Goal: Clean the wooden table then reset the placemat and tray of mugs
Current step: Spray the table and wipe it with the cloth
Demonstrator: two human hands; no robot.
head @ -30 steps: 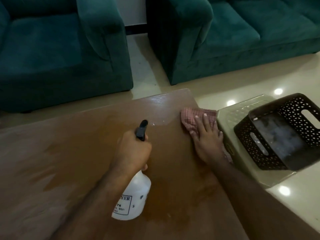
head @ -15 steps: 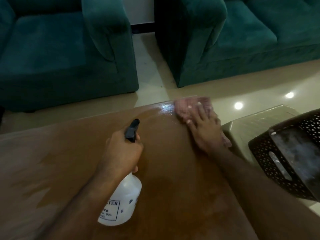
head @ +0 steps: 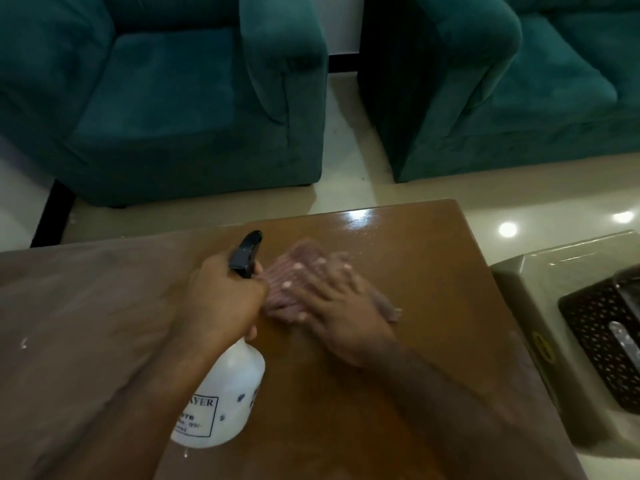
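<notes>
On the wooden table (head: 426, 271), left grip (head: 221, 303) clasps spray bottle (head: 230, 389); right grip (head: 343, 313), spread, presses cloth (head: 289, 263).

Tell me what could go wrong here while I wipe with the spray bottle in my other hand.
1. The right hand, flat on the cloth, wipes right beside the left hand gripping the spray bottle; a bump might jolt the bottle or squeeze its trigger.
2. The dark basket sits on a beige stool close to the right edge of the table; a wide sweep could knock it.

brown wooden table (head: 398, 358); pink checked cloth (head: 294, 282); white spray bottle (head: 225, 400), black nozzle; teal armchairs (head: 166, 98); dark perforated basket (head: 602, 344).
</notes>
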